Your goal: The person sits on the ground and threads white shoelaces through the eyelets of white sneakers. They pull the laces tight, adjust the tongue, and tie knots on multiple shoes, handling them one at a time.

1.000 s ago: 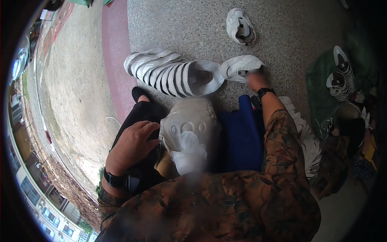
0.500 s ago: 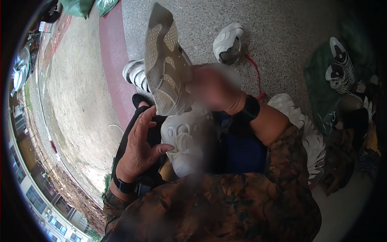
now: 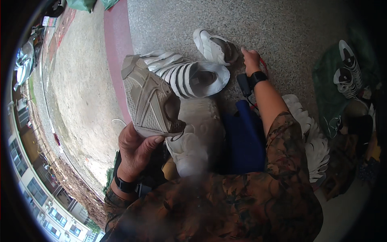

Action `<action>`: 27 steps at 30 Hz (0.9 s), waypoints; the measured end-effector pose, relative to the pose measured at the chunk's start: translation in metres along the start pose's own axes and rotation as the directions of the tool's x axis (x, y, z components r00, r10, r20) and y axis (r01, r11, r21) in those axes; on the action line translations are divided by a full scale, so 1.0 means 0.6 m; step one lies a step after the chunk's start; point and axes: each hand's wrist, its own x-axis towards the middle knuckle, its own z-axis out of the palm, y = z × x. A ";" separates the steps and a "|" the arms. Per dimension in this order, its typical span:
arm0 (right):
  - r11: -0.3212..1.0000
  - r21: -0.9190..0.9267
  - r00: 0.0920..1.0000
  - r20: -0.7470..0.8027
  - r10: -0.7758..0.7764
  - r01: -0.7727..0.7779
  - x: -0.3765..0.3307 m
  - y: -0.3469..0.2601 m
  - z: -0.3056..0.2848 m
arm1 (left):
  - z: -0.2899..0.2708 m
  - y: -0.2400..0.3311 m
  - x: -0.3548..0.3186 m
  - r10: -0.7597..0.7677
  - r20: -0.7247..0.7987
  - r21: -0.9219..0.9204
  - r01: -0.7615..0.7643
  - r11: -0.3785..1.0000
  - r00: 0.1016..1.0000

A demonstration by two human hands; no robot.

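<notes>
The left hand (image 3: pixel 135 153) holds a beige shoe upper (image 3: pixel 151 99) up off the floor (image 3: pixel 169 24), its grip pinching the near end between thumb and fingers; the upper tilts away to the far left, its textured side showing and its dark opening turned to the right. The right hand (image 3: pixel 252 60) is stretched out to the far right over the speckled floor, just beside a white shoe upper (image 3: pixel 211 47) that lies to its left; whether its grip is pressed together on anything I cannot tell. A red cord (image 3: pixel 263 63) shows beside that hand, and a small black box (image 3: pixel 244 84) sits at its wristband (image 3: pixel 258 78). Behind the held upper, a row of nested white shoe uppers (image 3: pixel 181 78) runs from left to right, the rightmost with its opening showing. Nearer, in front of the person, are a clouded translucent plastic piece (image 3: pixel 187 151) and, to its right, a blue item (image 3: pixel 244 139). Overlapping white pieces (image 3: pixel 310 139) fan out right of the right arm, and farther right stacked white shoe uppers (image 3: pixel 346 78) rest on green sheeting (image 3: pixel 324 72).
</notes>
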 end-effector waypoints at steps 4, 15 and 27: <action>0.983 -0.166 0.994 0.059 0.089 -0.078 0.036 0.084 0.039 | 0.000 0.002 0.007 -0.017 0.027 0.037 0.015 0.999 1.000; 0.798 0.583 0.939 0.338 -0.066 -0.154 -0.017 -0.021 0.001 | 0.001 -0.007 0.016 0.012 -0.140 -0.102 -0.027 0.994 0.990; 0.638 0.683 0.749 0.201 -0.632 0.355 -0.318 -0.335 -0.018 | -0.008 -0.014 0.020 0.234 -0.292 -0.424 -0.345 0.838 0.927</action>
